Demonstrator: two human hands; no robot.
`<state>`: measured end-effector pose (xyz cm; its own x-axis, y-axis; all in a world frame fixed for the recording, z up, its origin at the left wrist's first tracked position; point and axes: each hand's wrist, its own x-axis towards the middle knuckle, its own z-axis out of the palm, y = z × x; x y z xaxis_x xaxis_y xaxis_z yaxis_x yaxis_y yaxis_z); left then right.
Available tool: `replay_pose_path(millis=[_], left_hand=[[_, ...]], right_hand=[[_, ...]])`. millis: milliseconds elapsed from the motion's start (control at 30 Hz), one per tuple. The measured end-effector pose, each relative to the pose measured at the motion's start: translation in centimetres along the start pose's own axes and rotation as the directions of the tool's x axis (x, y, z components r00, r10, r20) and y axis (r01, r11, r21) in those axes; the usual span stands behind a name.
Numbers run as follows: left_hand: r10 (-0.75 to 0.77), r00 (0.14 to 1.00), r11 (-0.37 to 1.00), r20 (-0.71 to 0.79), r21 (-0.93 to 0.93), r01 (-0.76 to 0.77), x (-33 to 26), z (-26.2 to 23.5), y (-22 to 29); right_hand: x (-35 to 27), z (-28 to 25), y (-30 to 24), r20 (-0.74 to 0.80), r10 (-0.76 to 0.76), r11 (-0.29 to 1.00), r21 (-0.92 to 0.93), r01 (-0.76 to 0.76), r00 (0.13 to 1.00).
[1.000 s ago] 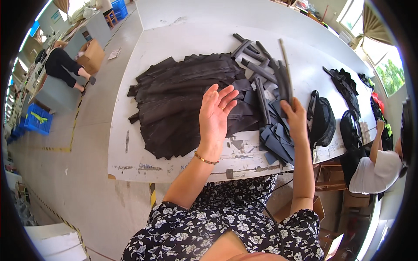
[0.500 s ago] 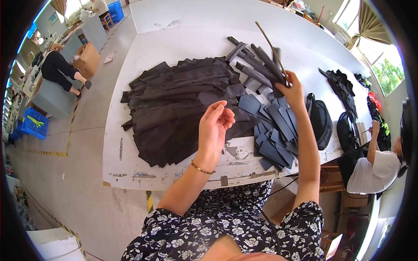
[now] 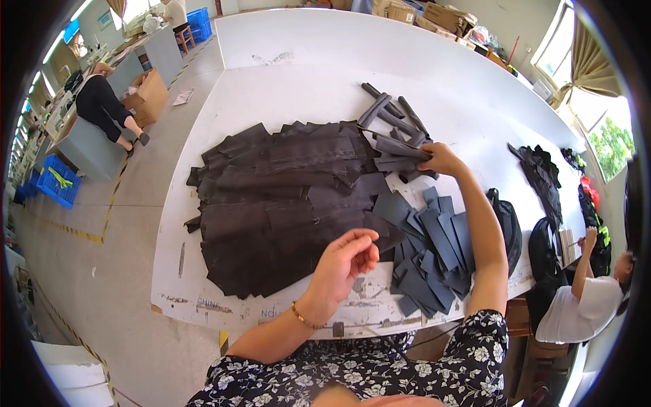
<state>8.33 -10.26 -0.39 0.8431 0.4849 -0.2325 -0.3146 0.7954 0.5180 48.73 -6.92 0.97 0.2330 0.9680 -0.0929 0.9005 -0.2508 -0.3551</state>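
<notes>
My right hand (image 3: 439,160) reaches to the far right of the spread pile, its fingers closed round a thin brown stick (image 3: 393,140). Beneath and beside those fingers lie dark rolled strips (image 3: 399,157); whether the hand grips some of them too is hard to tell. My left hand (image 3: 349,263), with a beaded bracelet at its wrist, hovers over the near side of the table, fingers curled in and nothing visible in them. Left of both hands spreads a broad pile of overlapping black fabric pieces (image 3: 271,203). Flat dark grey strips (image 3: 434,247) are heaped below my right forearm.
More rolled strips (image 3: 380,107) lie beyond my right hand on the white table (image 3: 298,88), which has a raised back panel (image 3: 380,41). A black mesh item (image 3: 505,227) rests right of my forearm. Another person (image 3: 583,305) sits at the right end; cardboard boxes (image 3: 400,11) stand behind the panel.
My right hand has come down onto the rolled strips, and the stick has swung from upright to lying leftward. My left hand stays curled. The whole view has shifted, with the table lower in it.
</notes>
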Motion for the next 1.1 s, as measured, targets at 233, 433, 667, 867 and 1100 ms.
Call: replay_pose_path(millis=[233,433,667,867,1100], left_hand=[[-0.256,0.966,0.963,0.044,-0.082,0.259,-1.5,1.0,-0.6],[-0.333,0.942,0.935,0.048,-0.116,0.336,-1.4,1.0,-0.9],[-0.328,0.944,0.939,-0.037,-0.123,0.321,-1.1,0.4,-1.3],[-0.312,0.949,0.948,-0.044,-0.086,0.308,-0.9,0.6,-1.4],[-0.222,0.972,0.974,0.082,-0.028,0.225,-0.2,0.0,-3.2]], right_hand=[[2.8,-6.4,0.2,-0.07,0.123,0.822,0.565,-0.062,0.99],[14.0,-0.7,3.7,-0.219,0.129,0.944,0.325,-0.052,0.967],[18.4,3.3,-3.8,-0.28,0.409,0.89,-0.086,-0.448,0.868],[17.5,3.9,-2.2,-0.312,0.383,0.919,0.037,-0.392,0.869],[7.6,4.2,-1.9,-0.386,0.372,0.845,0.516,-0.136,0.844]])
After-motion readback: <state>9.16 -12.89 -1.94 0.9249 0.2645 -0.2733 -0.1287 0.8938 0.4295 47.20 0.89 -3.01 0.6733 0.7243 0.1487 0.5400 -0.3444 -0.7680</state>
